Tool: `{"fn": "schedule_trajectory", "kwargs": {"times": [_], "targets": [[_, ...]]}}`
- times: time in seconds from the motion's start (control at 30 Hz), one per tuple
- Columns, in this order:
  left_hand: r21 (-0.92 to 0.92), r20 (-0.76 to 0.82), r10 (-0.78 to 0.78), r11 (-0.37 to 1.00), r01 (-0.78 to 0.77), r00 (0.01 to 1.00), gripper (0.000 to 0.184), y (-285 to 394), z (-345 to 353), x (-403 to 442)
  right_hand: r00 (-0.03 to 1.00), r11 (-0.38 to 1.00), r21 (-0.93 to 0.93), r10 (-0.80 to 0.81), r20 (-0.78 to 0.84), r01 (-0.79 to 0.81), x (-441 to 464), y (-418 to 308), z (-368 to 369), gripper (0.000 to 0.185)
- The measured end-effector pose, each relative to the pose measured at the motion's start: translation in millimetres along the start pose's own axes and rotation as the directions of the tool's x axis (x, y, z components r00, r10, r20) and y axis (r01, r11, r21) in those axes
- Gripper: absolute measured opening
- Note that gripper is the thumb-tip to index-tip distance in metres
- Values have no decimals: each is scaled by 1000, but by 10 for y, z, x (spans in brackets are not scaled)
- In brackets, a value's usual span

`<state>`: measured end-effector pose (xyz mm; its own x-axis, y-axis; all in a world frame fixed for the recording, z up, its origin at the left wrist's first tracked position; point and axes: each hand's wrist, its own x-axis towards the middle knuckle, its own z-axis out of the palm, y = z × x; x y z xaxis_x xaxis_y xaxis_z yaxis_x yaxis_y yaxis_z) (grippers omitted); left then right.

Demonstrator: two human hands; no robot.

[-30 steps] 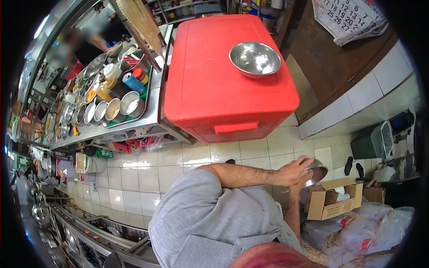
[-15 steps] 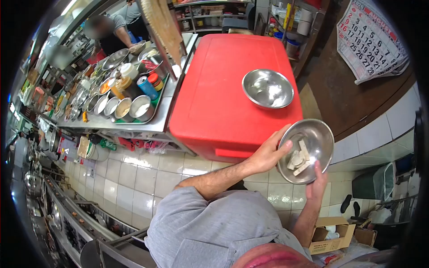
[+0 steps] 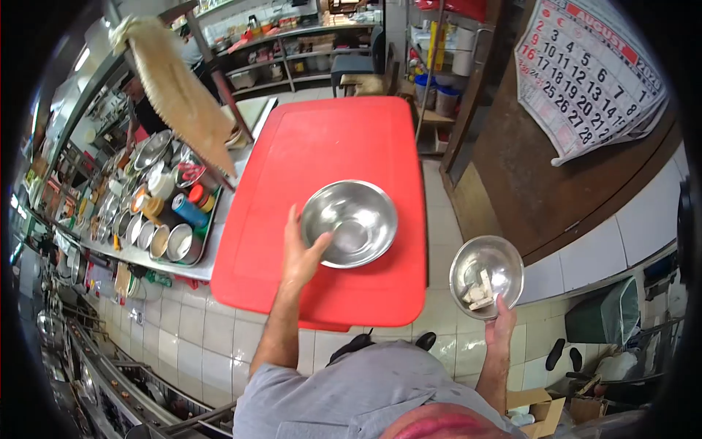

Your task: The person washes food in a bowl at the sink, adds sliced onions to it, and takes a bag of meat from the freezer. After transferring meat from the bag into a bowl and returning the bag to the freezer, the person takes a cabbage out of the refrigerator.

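An empty steel bowl [image 3: 362, 212] sits on the red lid of a large box [image 3: 256, 241]. At its left rim is my left hand [image 3: 298, 256], thumb over the edge and fingers along the outside. Off to the right, past the lid, my right hand [image 3: 500, 325] holds a second steel bowl [image 3: 504, 267] up by its near rim, thumb on the edge. Several pale, off-white chunks and strips [image 3: 479, 293] lie in that bowl; I cannot tell what they are.
Left of the box, a steel counter carries several metal tins [image 3: 183, 245], bottles and a blue can [image 3: 190, 211]. A tan, ragged-edged sheet [image 3: 183, 102] hangs above it. A calendar [image 3: 585, 80] hangs on the right. A green bin [image 3: 599, 314] and a cardboard box [image 3: 537, 410] stand low at right.
My left hand has left the bowl of pale pieces and moved to the bowl on the lid. My right hand alone now holds the filled bowl. The view has shifted toward the red lid.
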<state>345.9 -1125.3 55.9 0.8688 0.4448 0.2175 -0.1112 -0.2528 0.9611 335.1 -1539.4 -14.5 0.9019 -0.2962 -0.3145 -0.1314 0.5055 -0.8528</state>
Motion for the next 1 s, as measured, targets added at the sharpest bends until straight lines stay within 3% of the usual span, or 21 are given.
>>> {"fn": "schedule_trajectory", "kwargs": {"times": [0.03, 0.07, 0.17, 0.23, 0.27, 0.33, 0.47, 0.67, 0.93, 1.0], "targets": [[-173, 41, -103, 979, 109, 994, 79, 45, 54, -27, 999, 999, -9, 43, 11, -43, 168, -50, -71, 44], [-162, -35, -148, 977, 140, 988, 72, 26, 135, -17, 996, 996, -18, 91, 21, -90, 309, -102, -149, 44], [-215, -17, -152, 966, 145, 988, 67, 34, 395, -60, 995, 995, -15, 97, 37, -96, 676, -345, -212, 43], [-390, -79, -247, 899, 198, 966, 62, 167, 679, -149, 990, 992, -36, 127, 63, -125, 988, -511, -256, 43], [-390, -88, -247, 900, 195, 965, 62, 236, 845, -212, 984, 987, -59, 153, 96, -148, 1121, -569, -299, 43], [-600, -55, -326, 766, 230, 944, 58, 352, 1238, -307, 966, 977, -109, 202, 163, -186, 1379, -680, -342, 43], [-751, -35, -324, 632, 189, 945, 56, 568, 1996, -340, 929, 965, -118, 257, 266, -233, 1792, -864, -198, 41], [-754, 22, -342, 611, 241, 939, 80, 540, 2943, -53, 879, 947, -116, 320, 355, -298, 2558, -888, 146, 34], [-797, 31, -385, 547, 255, 923, 65, -53, 3800, 1410, 900, 957, -184, 278, 337, -226, 4151, -918, 514, 31], [-804, -1, -403, 544, 239, 915, 59, -141, 3957, 1963, 923, 947, -169, 309, 231, -274, 4522, -973, 646, 29]]}}
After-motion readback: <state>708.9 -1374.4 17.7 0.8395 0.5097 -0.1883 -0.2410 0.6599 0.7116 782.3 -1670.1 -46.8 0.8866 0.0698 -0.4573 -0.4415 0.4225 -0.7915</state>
